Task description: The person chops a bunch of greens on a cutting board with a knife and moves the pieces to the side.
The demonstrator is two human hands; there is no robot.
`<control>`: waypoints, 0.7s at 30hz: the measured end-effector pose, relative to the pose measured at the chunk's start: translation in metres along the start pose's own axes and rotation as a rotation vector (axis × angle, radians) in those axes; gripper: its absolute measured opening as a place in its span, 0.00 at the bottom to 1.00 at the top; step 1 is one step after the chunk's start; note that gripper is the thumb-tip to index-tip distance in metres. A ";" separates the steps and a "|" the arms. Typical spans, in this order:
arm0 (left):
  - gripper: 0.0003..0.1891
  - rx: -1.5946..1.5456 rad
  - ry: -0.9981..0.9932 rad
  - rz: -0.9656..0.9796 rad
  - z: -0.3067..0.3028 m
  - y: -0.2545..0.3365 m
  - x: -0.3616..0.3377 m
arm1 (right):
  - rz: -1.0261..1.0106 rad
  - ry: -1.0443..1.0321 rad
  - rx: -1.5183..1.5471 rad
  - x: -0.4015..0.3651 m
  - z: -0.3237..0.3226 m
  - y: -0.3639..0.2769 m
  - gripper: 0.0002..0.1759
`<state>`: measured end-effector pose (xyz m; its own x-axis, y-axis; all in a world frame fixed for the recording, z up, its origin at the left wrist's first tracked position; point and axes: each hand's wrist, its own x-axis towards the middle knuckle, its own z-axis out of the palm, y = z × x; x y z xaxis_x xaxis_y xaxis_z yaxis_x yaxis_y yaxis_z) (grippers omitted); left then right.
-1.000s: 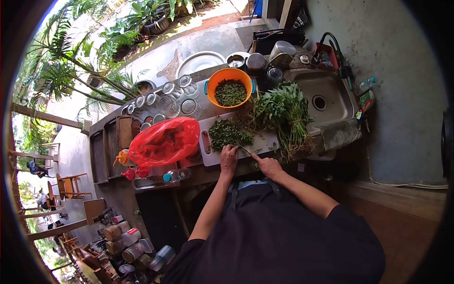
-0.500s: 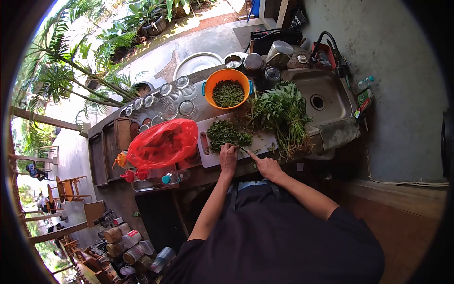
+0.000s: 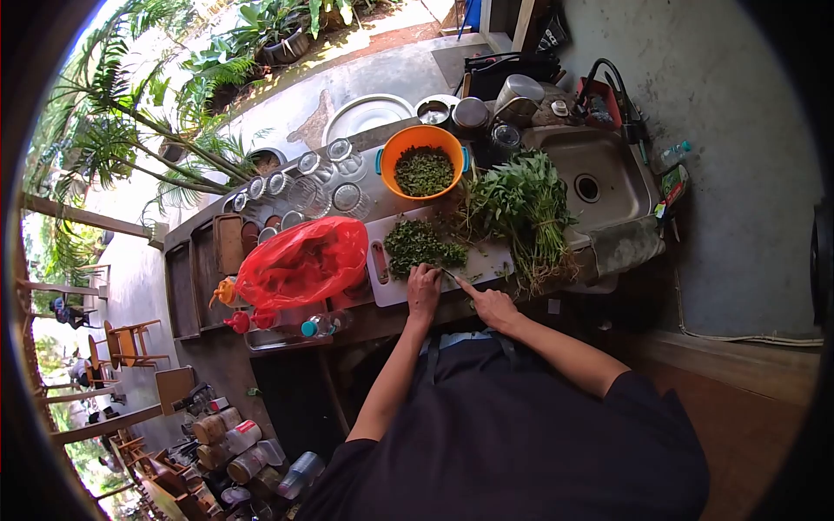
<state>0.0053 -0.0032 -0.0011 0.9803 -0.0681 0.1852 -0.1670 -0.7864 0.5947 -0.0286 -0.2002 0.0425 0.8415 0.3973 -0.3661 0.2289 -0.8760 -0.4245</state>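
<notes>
1. Chopping is judged to be the step in hand. A knife is gripped in the right hand, which is closed round the handle, with the forefinger seemingly laid out toward the blade.
2. The left hand is set with bent fingers on the near edge of the pile of chopped greens. Whether leaves are pinched under it cannot be told.
3. The pile is heaped on a white cutting board near the front edge of the bench, between a red plastic bag and a bundle of uncut leafy stems.
4. The knife's long axis is laid aslant: the handle is turned toward the person and rightward, and the tip is pointed away and leftward, just beside the left fingers.
5. The next cut is judged to call for fingertips tucked clear of the edge and greens gathered under the blade.
6. An orange colander of chopped greens is seen behind the board, and a steel sink to the right.
</notes>
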 end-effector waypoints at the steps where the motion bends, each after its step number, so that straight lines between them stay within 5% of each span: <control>1: 0.06 -0.003 0.002 0.002 0.000 0.001 0.000 | -0.003 0.008 0.022 0.002 0.006 0.003 0.47; 21: 0.05 -0.008 0.031 -0.045 0.003 -0.002 0.001 | 0.012 0.000 -0.008 -0.003 0.005 0.007 0.48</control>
<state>0.0066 -0.0035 -0.0044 0.9832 -0.0139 0.1820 -0.1238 -0.7836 0.6089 -0.0318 -0.2063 0.0359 0.8441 0.3871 -0.3711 0.2229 -0.8827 -0.4138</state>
